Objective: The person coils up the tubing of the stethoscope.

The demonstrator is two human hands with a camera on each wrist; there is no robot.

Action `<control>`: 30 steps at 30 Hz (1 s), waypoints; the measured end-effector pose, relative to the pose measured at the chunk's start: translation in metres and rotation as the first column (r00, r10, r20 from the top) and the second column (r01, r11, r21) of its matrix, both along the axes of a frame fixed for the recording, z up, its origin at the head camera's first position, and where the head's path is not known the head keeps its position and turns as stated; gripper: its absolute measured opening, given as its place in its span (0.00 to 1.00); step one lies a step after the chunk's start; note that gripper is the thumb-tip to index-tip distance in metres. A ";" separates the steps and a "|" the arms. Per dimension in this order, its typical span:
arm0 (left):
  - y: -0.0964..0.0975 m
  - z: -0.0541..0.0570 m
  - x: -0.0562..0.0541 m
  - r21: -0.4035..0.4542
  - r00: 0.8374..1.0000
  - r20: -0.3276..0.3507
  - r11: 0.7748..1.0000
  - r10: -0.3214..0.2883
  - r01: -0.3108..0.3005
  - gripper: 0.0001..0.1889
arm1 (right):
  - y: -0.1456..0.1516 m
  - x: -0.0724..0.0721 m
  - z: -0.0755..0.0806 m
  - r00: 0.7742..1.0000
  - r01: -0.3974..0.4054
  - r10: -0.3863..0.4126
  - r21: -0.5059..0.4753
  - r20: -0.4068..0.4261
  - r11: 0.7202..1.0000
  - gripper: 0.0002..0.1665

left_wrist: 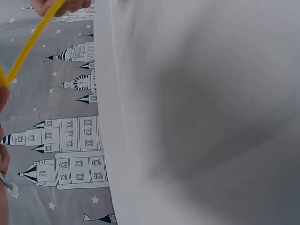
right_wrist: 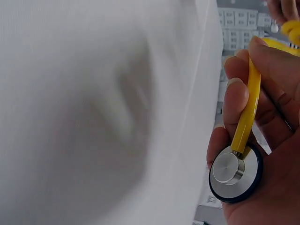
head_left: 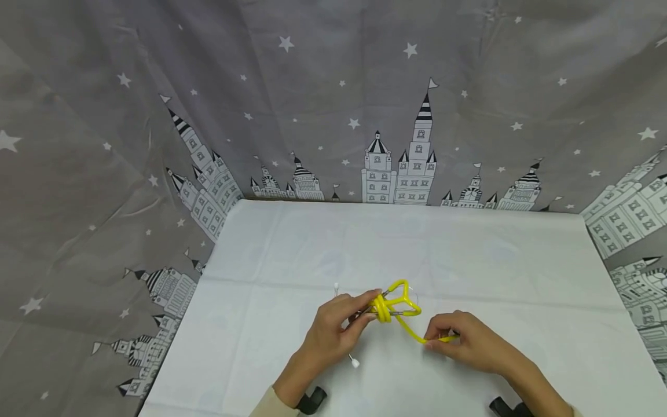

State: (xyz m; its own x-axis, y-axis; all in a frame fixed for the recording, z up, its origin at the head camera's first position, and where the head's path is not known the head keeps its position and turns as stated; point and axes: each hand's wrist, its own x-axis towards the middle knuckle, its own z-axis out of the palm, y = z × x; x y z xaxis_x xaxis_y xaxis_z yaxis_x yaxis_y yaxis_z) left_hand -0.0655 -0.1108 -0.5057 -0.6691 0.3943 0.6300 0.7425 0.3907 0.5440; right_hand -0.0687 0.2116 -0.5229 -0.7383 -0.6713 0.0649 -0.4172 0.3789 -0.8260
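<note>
A stethoscope (head_left: 400,300) with yellow tubing is held above the white surface by both hands. My left hand (head_left: 329,330) grips its metal ear tubes, where several turns of the yellow tubing (head_left: 383,309) are wound around them. White ear tips (head_left: 355,363) stick out on either side of that hand. To the right, my right hand (head_left: 471,343) pinches the free end of the tubing between thumb and fingers. In the right wrist view the round silver chest piece (right_wrist: 227,168) with its dark rim lies against the palm. Tubing (left_wrist: 33,44) stretches between the hands in the left wrist view.
A white cloth (head_left: 417,249) covers the table under the hands. Behind and at the sides hangs a grey curtain (head_left: 323,63) printed with castles and stars. Black wrist mounts (head_left: 312,401) show at the lower edge of the head view.
</note>
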 end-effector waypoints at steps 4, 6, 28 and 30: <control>-0.001 0.000 0.000 0.007 1.000 -0.018 1.000 0.018 -0.018 0.32 | -0.005 0.014 0.011 0.993 0.009 -0.006 0.028 -0.120 1.000 0.08; -0.002 -0.001 -0.001 0.006 0.999 -0.025 1.000 0.025 -0.025 0.31 | -0.007 0.020 0.018 0.982 0.024 -0.015 0.043 -0.187 0.999 0.09; 0.001 -0.012 0.001 -0.157 0.993 -0.109 0.986 0.045 -0.062 0.30 | -0.017 0.026 0.087 0.817 0.036 -0.001 0.049 -0.576 0.998 0.09; 0.002 -0.013 0.003 -0.175 0.992 -0.118 0.983 0.037 -0.058 0.29 | -0.017 0.024 0.091 0.815 0.041 0.005 0.067 -0.579 0.997 0.07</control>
